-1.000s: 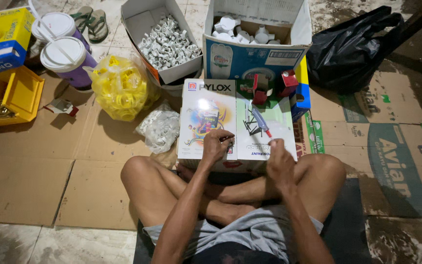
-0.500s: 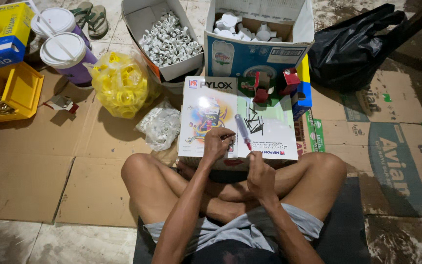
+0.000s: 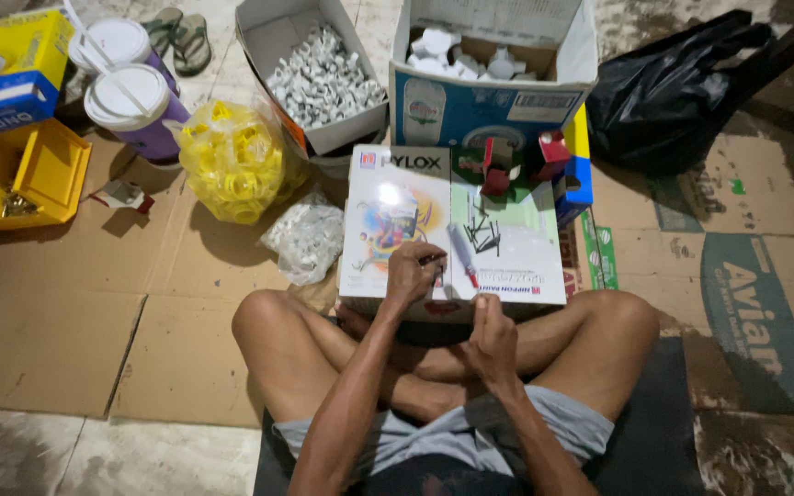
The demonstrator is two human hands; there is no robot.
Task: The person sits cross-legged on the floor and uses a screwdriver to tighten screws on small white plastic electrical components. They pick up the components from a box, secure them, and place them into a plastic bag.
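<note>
Our left hand [image 3: 413,272] rests curled on the near edge of the white box lid [image 3: 397,230], its fingers [image 3: 429,260] bent round something small that we cannot make out; it may be one of the dark nails. Our right hand [image 3: 492,338] is drawn in close to the body, below the box, fingers folded; whether it grips anything we cannot tell.

Just beyond the left hand, near the middle of the box top, lies a slim grey tool with a red tip [image 3: 462,255], and beside it, further away, a loose scatter of dark nails [image 3: 482,231]. We judge the nails light, stiff and sharp, apt to roll on the glossy card, so best pinched by the shank between thumb and forefinger. The tool looks rigid and light; its middle is the natural place to take it.

Further out, to the left, sit a clear bag of white clips [image 3: 305,237] and a yellow bag of rings [image 3: 232,161]. Far beyond are an open carton of white fittings [image 3: 323,78] and a blue carton [image 3: 470,106], and a black bag [image 3: 673,83] lies to the right.
</note>
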